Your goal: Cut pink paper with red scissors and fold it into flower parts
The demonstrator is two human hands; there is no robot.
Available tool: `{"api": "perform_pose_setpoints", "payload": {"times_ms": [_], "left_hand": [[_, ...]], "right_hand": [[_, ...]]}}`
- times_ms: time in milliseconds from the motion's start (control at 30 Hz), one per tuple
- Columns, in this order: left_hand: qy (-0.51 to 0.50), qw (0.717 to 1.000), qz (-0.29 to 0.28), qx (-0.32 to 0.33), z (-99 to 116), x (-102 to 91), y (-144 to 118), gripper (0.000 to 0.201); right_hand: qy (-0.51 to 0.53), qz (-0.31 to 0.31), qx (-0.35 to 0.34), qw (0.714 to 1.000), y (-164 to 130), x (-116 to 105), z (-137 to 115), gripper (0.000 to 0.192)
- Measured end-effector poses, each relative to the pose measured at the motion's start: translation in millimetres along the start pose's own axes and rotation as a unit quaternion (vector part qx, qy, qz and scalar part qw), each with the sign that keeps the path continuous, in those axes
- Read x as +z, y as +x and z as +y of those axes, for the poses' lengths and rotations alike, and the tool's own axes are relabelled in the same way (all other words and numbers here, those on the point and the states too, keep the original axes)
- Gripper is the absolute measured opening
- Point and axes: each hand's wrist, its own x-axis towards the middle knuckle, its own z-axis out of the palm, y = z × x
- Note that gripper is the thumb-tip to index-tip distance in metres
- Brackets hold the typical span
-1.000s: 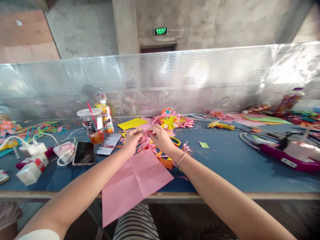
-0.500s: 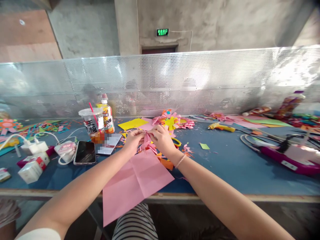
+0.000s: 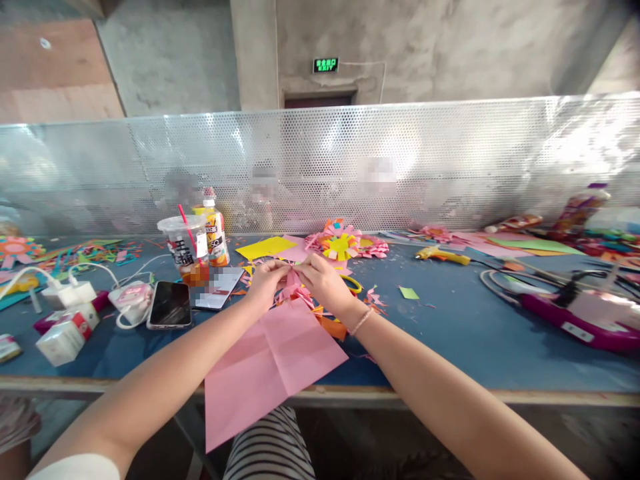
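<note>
My left hand and my right hand meet over the blue table, both pinching a small pink cut-paper piece between their fingertips. A large creased pink paper sheet lies under my forearms and hangs over the table's front edge. Orange paper scraps lie by my right wrist. A finished paper flower in pink, orange and yellow sits just beyond my hands, next to a yellow sheet.
To the left stand a plastic cup with a red straw, a bottle, a black phone, chargers with white cables and a small carton. A yellow glue gun and a magenta device lie right. A perforated metal screen closes the back.
My hands have drawn slightly closer together around the pink piece; the view has shifted a little. Nothing else moved.
</note>
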Motion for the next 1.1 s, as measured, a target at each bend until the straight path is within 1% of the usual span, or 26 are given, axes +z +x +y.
{"api": "perform_pose_setpoints", "payload": {"times_ms": [133,333,500,600,700,767,833,900,933,1033,1100], "left_hand": [[0.002,1.000,0.008,0.004,1,1.2,-1,0.015],[-0.019,1.000,0.008,0.003,2,2.9,-3,0.016],[-0.039,0.999,-0.020,-0.012,1,0.9,-3,0.017],[-0.038,0.999,-0.036,-0.011,1,0.0,-2,0.018],[-0.020,0.999,-0.034,0.000,0,-0.4,0,0.018],[0.002,1.000,-0.021,0.012,0,-0.9,1,0.018],[0.035,0.999,-0.007,0.029,0,-2.1,1,0.017],[0.085,0.995,0.001,0.055,-1,-3.7,2,0.017],[0.112,0.991,0.003,0.070,-1,-4.5,3,0.018],[0.190,0.975,-0.009,0.117,-1,-6.4,2,0.019],[0.222,0.965,-0.026,0.140,-1,-6.8,2,0.018]], "right_hand": [[-0.041,-0.022,-0.018,0.999,0,-1,0,0.025],[-0.085,-0.030,-0.039,0.995,0,-4,-1,0.026],[-0.106,-0.040,-0.042,0.993,1,-7,-1,0.024],[-0.076,-0.031,-0.018,0.996,1,-6,-2,0.022],[0.046,0.017,0.049,0.998,2,-4,-2,0.022],[0.154,0.057,0.115,0.980,4,-1,-3,0.022],[0.247,0.081,0.186,0.948,5,2,-2,0.023],[0.310,0.077,0.244,0.916,7,5,0,0.022],[0.334,0.065,0.266,0.902,8,6,1,0.020],[0.401,0.038,0.309,0.862,10,8,3,0.021],[0.441,0.039,0.327,0.835,10,8,4,0.022]]}}
